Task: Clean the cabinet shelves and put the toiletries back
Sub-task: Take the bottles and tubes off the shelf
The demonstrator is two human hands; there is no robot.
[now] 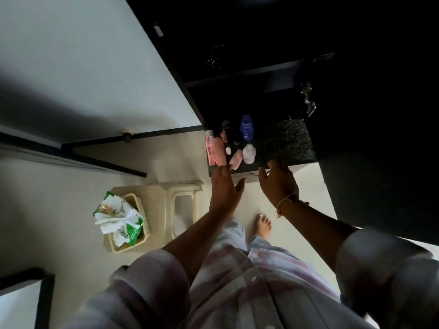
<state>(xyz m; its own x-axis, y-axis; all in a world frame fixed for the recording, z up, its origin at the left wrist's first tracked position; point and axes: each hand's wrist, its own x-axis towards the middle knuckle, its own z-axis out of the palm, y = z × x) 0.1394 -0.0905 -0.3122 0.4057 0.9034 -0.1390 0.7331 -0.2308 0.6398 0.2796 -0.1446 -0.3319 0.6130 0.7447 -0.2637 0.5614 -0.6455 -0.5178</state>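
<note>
Just beyond the fingers of both hands, a dark speckled shelf [287,138] sits inside a black cabinet [237,67]. It is seen from above in dim light. A cluster of toiletries [235,143] crowds the shelf's end nearest the left hand [224,186].

That hand reaches forward, its fingers [222,170] straight and together, holding nothing. Their tips are just short of the shelf's front edge. Directly past them is a tall pink bottle [215,150] with a white cap. Its long axis runs away from the person, cap at the far end, and it seems to stand upright. A small pink bottle [235,160] lies just right of these fingers, tilted the same way.

The right hand [278,184] is at the front edge, its fingers [275,165] curled over the lip. Whether they grip the edge or some small thing cannot be told. Just beyond and left of them stands a clear bottle [249,153]. Farther back is a blue bottle [247,128], long axis pointing away, cap at the far end. A thread bracelet [285,201] circles the right wrist.

Below the left hand, on the pale floor, is a cream plastic stool [180,198]. Beside it sits a basket [142,236] of green and white packets [118,217].
</note>
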